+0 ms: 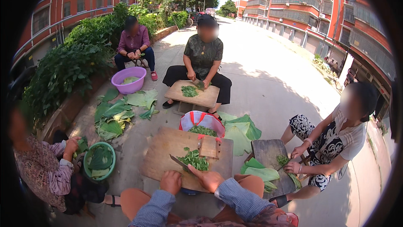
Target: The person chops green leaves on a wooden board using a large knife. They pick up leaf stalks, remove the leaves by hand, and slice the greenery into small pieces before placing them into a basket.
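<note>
My right hand (206, 177) grips a knife (179, 162) whose blade points to the upper left, over the wooden cutting board (163, 143) before me. Chopped green leaves (195, 159) lie in a heap just beyond the blade. On the near edge of the board rests my left hand (171, 181), its fingers curled; whether anything is inside them is hidden. A small wooden stool-like frame (209, 146) with red ties stands on the board, right of the heap. Past the far edge sits a white bag with red handles (189, 121), holding chopped greens (203, 130).
A person opposite cuts greens on a board (176, 91); another at right works at a dark board (267, 146). At left a person holds leaves by a green basin (112, 167). Farther back, one sits by a purple basin (129, 87). Large leaves (110, 117) cover the pavement.
</note>
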The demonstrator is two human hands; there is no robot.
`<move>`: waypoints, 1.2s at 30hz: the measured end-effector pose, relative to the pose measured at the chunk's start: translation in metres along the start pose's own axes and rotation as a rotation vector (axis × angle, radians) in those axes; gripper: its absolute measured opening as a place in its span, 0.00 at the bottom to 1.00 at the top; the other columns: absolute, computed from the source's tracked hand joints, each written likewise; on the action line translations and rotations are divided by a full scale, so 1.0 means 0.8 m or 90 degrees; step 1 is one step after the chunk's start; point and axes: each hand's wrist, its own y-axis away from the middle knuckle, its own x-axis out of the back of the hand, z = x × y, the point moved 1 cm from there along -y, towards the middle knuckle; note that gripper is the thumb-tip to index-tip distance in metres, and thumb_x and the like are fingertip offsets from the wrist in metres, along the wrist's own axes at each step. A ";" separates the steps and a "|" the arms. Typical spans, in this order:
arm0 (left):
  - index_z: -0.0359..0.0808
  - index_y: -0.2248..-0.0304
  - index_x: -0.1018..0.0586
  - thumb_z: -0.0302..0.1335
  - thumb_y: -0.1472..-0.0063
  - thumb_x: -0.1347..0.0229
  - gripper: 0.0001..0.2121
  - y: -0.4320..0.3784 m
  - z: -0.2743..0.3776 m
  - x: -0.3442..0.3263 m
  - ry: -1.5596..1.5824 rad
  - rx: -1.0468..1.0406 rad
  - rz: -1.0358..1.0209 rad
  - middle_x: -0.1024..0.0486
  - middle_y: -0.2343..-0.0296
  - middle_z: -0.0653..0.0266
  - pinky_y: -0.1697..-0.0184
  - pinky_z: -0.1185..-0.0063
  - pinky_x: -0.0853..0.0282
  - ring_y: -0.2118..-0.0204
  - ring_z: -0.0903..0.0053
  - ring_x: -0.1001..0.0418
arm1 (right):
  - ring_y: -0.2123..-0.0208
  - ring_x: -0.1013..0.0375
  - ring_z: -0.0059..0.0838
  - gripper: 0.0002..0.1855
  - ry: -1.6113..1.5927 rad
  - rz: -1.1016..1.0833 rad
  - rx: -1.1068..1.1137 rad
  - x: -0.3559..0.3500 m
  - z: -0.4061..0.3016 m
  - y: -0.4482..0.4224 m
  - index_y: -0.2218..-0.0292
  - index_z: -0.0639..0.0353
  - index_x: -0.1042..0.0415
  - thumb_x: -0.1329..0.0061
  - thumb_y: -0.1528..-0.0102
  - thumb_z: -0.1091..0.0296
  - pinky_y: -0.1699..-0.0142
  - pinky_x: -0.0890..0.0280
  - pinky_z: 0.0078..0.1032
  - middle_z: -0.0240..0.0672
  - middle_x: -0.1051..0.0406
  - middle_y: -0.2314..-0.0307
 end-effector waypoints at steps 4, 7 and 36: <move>0.37 0.70 0.19 0.24 0.48 0.41 0.05 0.007 -0.011 0.002 0.007 -0.010 0.026 0.24 0.69 0.59 0.57 0.67 0.31 0.63 0.60 0.28 | 0.68 0.24 0.50 0.40 0.108 0.025 -0.091 0.030 -0.026 -0.001 0.32 0.48 0.57 0.60 0.42 0.74 0.64 0.29 0.42 0.52 0.26 0.66; 0.39 0.70 0.19 0.24 0.48 0.42 0.05 0.005 -0.006 -0.002 0.014 -0.001 0.015 0.24 0.69 0.60 0.57 0.67 0.31 0.63 0.61 0.28 | 0.63 0.25 0.49 0.38 0.162 0.084 -0.083 0.002 -0.002 -0.005 0.33 0.51 0.53 0.59 0.43 0.72 0.61 0.29 0.41 0.49 0.28 0.63; 0.37 0.70 0.22 0.23 0.48 0.40 0.05 0.003 -0.010 -0.014 0.074 -0.057 0.023 0.25 0.70 0.58 0.57 0.64 0.32 0.64 0.57 0.28 | 0.70 0.28 0.29 0.27 0.023 0.960 -0.195 0.592 0.215 0.500 0.51 0.59 0.33 0.61 0.36 0.44 0.60 0.30 0.34 0.36 0.29 0.71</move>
